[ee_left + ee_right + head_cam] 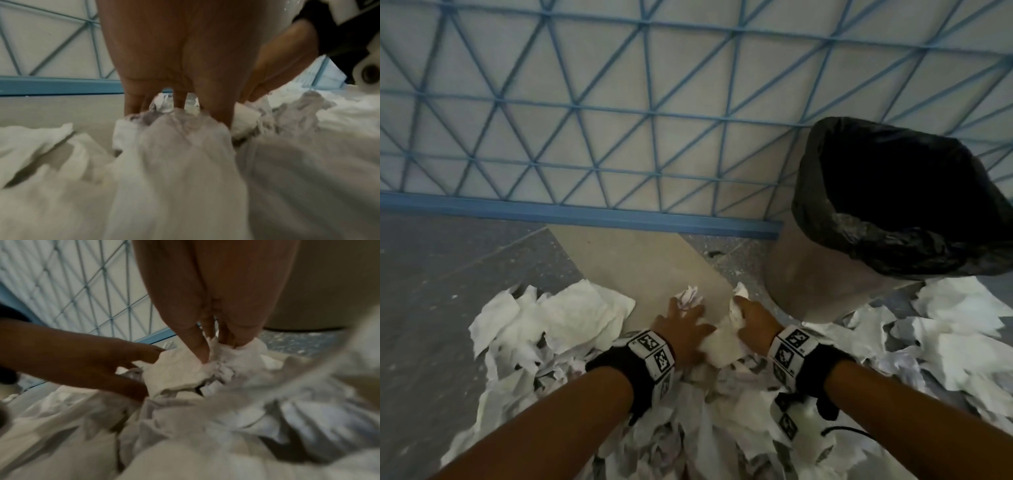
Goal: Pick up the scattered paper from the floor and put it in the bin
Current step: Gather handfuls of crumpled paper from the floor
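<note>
Crumpled white paper [571, 318] lies in a heap on the floor below and to the right of the bin [804, 270], a beige tub with a black liner. My left hand [683, 317] reaches forward, its straight fingers laid over a small crumpled ball [690, 295] and its thumb spread against a white sheet [174, 369]. In the left wrist view the ball [162, 104] shows between the fingers [131, 100]. My right hand [748, 311] pinches a wad of paper [242, 352] between thumb and fingers, just left of the bin's base.
A wall with a blue diamond lattice [619, 113] and a blue skirting strip [551, 209] stands behind. A pale floor tile [640, 260] lies ahead of the hands. More paper [945, 329] is spread right of the bin.
</note>
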The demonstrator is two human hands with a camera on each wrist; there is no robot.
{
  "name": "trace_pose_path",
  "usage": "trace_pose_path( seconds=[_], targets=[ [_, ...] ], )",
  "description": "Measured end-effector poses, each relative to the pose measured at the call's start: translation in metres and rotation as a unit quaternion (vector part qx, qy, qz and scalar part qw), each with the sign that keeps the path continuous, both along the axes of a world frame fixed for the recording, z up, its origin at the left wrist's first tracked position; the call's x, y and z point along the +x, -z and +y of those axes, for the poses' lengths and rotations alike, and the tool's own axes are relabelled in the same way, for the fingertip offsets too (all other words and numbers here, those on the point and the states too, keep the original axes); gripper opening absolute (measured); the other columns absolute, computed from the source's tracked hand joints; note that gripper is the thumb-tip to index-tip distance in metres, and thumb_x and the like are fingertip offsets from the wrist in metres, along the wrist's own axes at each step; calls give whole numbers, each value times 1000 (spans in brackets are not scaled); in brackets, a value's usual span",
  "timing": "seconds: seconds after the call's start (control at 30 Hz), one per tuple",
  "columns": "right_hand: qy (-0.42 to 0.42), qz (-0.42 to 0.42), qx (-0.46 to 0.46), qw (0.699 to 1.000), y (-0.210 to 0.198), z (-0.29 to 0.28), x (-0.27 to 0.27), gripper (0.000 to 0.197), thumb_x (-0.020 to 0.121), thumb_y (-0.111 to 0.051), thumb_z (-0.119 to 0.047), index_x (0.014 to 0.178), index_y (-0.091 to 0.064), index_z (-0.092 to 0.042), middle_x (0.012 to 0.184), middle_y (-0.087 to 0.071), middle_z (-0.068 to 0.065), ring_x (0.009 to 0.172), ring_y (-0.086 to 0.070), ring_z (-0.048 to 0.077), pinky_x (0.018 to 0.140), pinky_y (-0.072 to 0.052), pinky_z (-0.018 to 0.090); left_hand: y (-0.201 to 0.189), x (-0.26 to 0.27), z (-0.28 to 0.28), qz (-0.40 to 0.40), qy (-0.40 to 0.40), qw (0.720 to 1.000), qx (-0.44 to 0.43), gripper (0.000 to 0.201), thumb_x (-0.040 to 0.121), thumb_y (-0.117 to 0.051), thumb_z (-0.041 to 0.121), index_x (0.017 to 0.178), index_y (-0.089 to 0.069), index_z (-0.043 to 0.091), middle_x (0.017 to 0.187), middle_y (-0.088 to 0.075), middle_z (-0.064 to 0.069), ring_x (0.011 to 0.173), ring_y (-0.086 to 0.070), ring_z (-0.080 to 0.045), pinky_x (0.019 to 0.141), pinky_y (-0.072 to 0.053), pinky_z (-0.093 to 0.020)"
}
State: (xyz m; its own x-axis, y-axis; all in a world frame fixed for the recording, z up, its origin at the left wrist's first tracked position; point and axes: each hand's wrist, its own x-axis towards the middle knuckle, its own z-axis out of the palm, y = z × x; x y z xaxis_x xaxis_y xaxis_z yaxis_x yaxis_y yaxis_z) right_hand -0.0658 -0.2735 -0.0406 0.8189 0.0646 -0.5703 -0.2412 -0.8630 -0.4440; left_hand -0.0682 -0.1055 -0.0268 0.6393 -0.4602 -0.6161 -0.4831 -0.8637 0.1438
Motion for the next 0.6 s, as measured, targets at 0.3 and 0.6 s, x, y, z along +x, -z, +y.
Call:
trace_pose_path(
  seconds=[0.3,0.6],
  targets=[
    [-129,59,-34,989,-23,30,-23,65,83,-65,-28,139,-32,-17,141,-32,18,126,-42,34,103,-39,36,-23,10,27,-50,-123,977,-165,31,83,-53,14,110,-64,4,121,-60,-18,112,-56,-29,95,-41,-28],
    [-33,-159,95,982,-100,30,-21,16,77,-64,-2,77,-57,-16,104,-66,18,99,-60,28,68,-32,17,-86,37,55,-147,-225,933,-238,24,85,-59,5,105,-70,5,115,-68,-15,113,-60,-27,88,-39,-23]
  ],
)
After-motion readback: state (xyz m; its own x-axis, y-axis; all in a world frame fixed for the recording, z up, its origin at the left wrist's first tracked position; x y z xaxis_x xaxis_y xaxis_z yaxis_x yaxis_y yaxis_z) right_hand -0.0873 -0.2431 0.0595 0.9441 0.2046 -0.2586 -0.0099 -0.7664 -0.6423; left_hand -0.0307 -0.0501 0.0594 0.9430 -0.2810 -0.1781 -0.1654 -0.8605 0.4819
